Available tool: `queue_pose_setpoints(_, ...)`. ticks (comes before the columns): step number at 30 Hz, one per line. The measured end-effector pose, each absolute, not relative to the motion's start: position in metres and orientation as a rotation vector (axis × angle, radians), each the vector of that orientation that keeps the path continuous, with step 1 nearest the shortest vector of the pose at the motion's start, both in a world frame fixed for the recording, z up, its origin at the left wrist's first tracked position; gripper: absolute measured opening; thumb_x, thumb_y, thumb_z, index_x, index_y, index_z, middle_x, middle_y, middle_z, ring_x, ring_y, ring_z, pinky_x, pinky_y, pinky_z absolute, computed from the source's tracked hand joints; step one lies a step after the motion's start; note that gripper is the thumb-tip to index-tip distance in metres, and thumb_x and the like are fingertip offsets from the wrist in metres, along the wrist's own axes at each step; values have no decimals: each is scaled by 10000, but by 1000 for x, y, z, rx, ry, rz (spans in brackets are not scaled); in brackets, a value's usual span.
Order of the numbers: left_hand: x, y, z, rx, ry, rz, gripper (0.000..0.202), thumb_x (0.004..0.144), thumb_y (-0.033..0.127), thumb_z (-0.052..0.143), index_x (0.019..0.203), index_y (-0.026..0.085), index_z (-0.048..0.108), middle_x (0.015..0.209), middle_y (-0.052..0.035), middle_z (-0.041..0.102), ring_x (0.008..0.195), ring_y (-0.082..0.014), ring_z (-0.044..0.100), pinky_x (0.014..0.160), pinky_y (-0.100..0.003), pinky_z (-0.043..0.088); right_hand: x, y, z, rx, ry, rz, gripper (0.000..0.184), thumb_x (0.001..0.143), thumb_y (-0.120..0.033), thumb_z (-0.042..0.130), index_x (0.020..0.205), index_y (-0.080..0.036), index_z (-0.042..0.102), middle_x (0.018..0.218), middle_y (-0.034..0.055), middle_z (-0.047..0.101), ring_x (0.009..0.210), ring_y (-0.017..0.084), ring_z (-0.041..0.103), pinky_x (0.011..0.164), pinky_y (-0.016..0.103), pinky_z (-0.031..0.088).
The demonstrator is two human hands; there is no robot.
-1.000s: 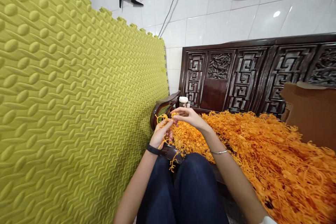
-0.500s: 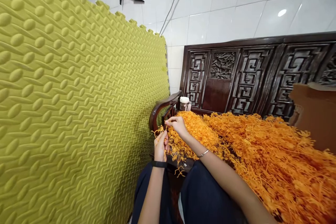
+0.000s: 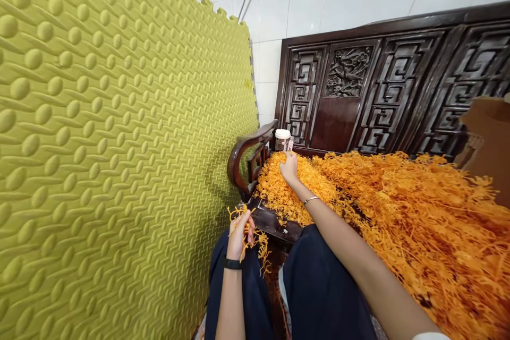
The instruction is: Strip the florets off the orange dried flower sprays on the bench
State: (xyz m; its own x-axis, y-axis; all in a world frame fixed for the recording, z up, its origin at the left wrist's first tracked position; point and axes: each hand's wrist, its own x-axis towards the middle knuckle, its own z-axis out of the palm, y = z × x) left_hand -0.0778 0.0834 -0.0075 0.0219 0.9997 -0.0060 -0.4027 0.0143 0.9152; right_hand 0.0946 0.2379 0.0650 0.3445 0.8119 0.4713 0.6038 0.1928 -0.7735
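Note:
My left hand (image 3: 239,234) is closed round a small bunch of orange plastic sprigs (image 3: 258,241), held above my left thigh. My right hand (image 3: 289,166) reaches forward onto the small heap of orange pieces (image 3: 287,191) at the left end of the dark wooden bench (image 3: 243,162); its fingers curl down into the heap, and what they grip is hidden. A far larger pile of orange plastic sprigs (image 3: 418,223) covers the bench seat to the right of my right arm. My left wrist wears a black band, my right a thin bracelet.
A yellow-green foam mat (image 3: 119,143) stands upright along the left, close to my left knee. A small white-lidded jar (image 3: 282,139) sits at the bench's back left corner. The carved bench back (image 3: 382,95) and a brown cardboard box (image 3: 488,138) close the far side.
My right hand has left the bunch and reached forward onto the small heap. My left hand has dropped toward my lap with the bunch. The view has tilted downward.

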Motion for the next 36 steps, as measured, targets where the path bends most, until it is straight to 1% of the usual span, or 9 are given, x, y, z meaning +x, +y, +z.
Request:
queue_pose_setpoints(3, -76, 83, -11, 952, 879, 1288, 469, 686, 528, 619, 458, 151, 459, 333, 59, 364, 257, -31, 306, 291, -162, 216, 99, 230, 64, -1656, -1368, 108, 671, 630, -9, 442, 1286, -146, 449, 1361, 196, 292, 1262, 351, 283, 977, 524, 308)
queue_pose_setpoints(5, -75, 82, -14, 973, 870, 1277, 474, 689, 523, 615, 441, 153, 454, 331, 56, 364, 258, -31, 304, 296, -166, 217, 102, 223, 73, -1677, -1437, -12, 625, 655, -20, 460, 1269, -140, 453, 1396, 202, 252, 1276, 375, 244, 972, 572, 270)
queue_pose_setpoints(9, -75, 81, -19, 1006, 867, 1242, 510, 699, 514, 609, 386, 155, 427, 316, 51, 342, 251, -30, 301, 300, -174, 200, 91, 195, 98, -1374, -1970, 148, 257, 828, -218, 472, 1012, -106, 612, 1097, 162, 577, 1025, 261, 517, 902, 418, 390)
queue_pose_setpoints(11, -75, 81, -19, 1011, 869, 1228, 538, 700, 523, 605, 357, 157, 411, 303, 48, 328, 243, -30, 292, 299, -179, 185, 76, 175, 102, -1190, -2185, 495, 324, 867, -376, 449, 895, -123, 650, 864, 94, 648, 794, 190, 582, 752, 326, 449)
queue_pose_setpoints(14, -75, 80, -19, 1028, 894, 1227, 567, 688, 545, 609, 328, 156, 406, 284, 39, 323, 236, -30, 286, 301, -183, 182, 55, 150, 94, -1043, -2281, 798, 393, 818, -480, 513, 918, -128, 658, 744, 54, 654, 674, 153, 586, 630, 262, 442)
queue_pose_setpoints(21, -66, 79, -19, 989, 902, 1229, 496, 636, 541, 656, 393, 140, 496, 345, 22, 424, 268, -37, 330, 299, -181, 225, 60, 139, 72, -834, -2454, 1061, 215, 769, -324, 594, 832, -133, 670, 798, 58, 661, 727, 143, 603, 655, 236, 453)
queue_pose_setpoints(25, -55, 78, -19, 977, 921, 1191, 474, 615, 555, 665, 442, 133, 536, 381, 14, 461, 291, -45, 363, 305, -181, 258, 74, 137, 73, -909, -2399, 1247, 283, 748, -350, 604, 920, -128, 645, 785, 46, 637, 684, 129, 572, 617, 231, 442)
queue_pose_setpoints(29, -45, 75, -18, 1008, 933, 1129, 482, 584, 568, 687, 450, 134, 526, 392, 12, 478, 310, -43, 378, 311, -175, 262, 87, 133, 68, -945, -2375, 1380, 251, 721, -372, 610, 749, -124, 637, 682, 27, 609, 614, 118, 528, 585, 233, 411)
queue_pose_setpoints(36, -14, 76, -12, 850, 934, 1265, 518, 633, 617, 623, 470, 160, 442, 305, 85, 284, 253, -12, 188, 285, -179, 118, 102, 138, 54, -1321, -1934, 951, 152, 647, -285, 620, 588, -146, 610, 553, 11, 575, 535, 121, 478, 539, 246, 355)
